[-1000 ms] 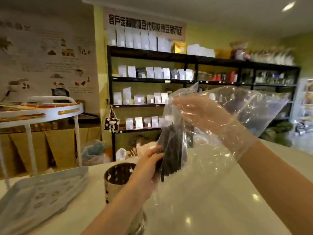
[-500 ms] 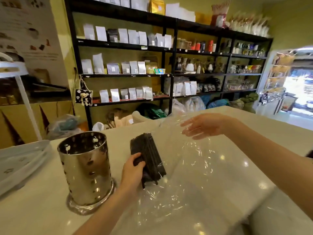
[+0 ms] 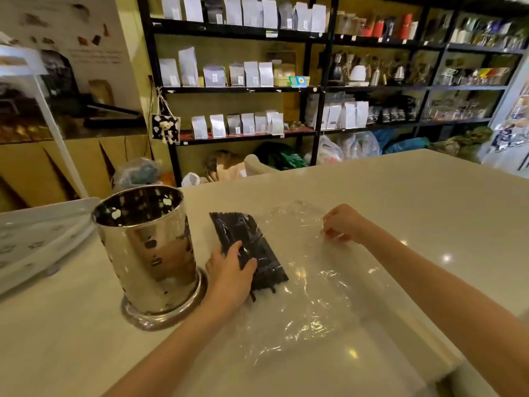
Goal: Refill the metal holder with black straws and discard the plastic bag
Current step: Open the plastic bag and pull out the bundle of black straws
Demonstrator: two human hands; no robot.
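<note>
A shiny perforated metal holder [image 3: 146,247] stands upright on the white counter, left of centre, with nothing visible inside. Just right of it a flat bundle of black straws [image 3: 247,247] lies on the counter inside a clear plastic bag [image 3: 315,296] spread flat. My left hand [image 3: 230,272] rests on the near end of the bundle, fingers curled over it. My right hand [image 3: 342,223] is closed, pinching the bag's far right edge against the counter.
A white patterned tray [image 3: 37,239] lies at the counter's left edge. The counter [image 3: 400,196] stretches away to the right and far side. Black shelves [image 3: 323,90] full of white pouches and bottles stand behind it.
The bag and straws came down from held in the air to lying flat on the counter. My right hand dropped from above the bag to its far edge and closed.
</note>
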